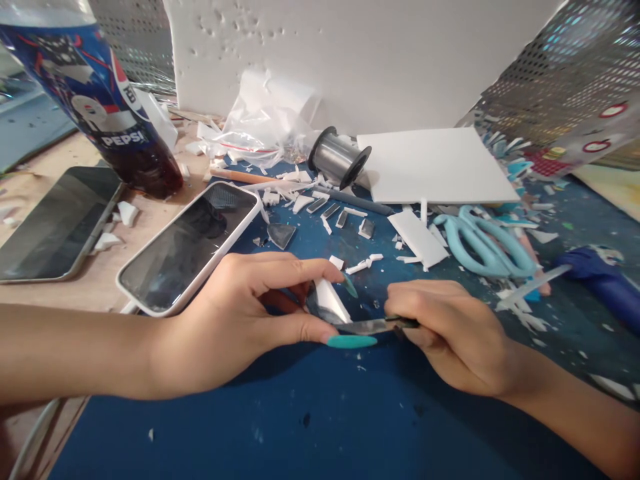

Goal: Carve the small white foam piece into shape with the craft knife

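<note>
Between the thumb and fingers of my left hand [240, 313] is a small piece of white foam board [331, 300] with a dark grey face. My right hand [450, 333] is closed around a craft knife [370, 327], its handle mostly hidden in the fist. The blade points left and lies against the lower edge of the foam piece, close to my left thumb. Just beyond the hands, several small grey-and-white cut pieces [341, 219] and a dark grey scrap [281, 235] lie on the blue cutting mat [300, 413].
Light-blue scissors [485, 243] and a blue glue gun [600, 280] lie at right. Behind are a wire spool [339, 157], white board [440, 167] and plastic bag [265, 127]. Two phones, one white-cased [190, 247], one dark [60, 220], and a Pepsi bottle [115, 120] occupy the left.
</note>
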Motion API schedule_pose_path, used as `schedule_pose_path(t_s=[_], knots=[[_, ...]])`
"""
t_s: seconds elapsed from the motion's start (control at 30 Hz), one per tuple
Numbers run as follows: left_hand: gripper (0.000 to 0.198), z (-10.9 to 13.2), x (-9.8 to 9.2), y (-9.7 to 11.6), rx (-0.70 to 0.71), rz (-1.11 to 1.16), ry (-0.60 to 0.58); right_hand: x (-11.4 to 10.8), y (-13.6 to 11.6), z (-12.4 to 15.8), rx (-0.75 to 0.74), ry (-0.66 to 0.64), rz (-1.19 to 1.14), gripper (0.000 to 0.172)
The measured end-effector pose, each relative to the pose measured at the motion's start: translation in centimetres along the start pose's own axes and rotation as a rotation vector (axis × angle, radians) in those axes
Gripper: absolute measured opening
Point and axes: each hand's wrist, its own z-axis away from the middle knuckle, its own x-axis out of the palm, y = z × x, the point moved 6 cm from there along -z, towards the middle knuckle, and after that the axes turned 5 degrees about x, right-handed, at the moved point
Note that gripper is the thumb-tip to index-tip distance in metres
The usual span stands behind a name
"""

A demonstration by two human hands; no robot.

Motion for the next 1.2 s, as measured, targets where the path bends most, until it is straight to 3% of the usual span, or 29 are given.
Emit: schedule_pose_path(t_s=[0.43, 0.83, 1.2], knots=[[0.030, -0.33, 0.07, 0.38, 0.080, -0.076, -0.018, 0.47, -0.14, -0.07, -0.051, -0.015, 0.051, 0.018], [0.029, -0.32, 0.02, 0.28, 0.068, -0.071, -0.011, 0.60, -0.34, -0.20, -0.047, -0.075, 0.085, 0.018], [0.031, -0.07, 0.19, 0.45, 0.087, -0.070, -0.014, 0.91, -0.81, -0.42, -0.030, -0.019, 0.184, 0.025]])
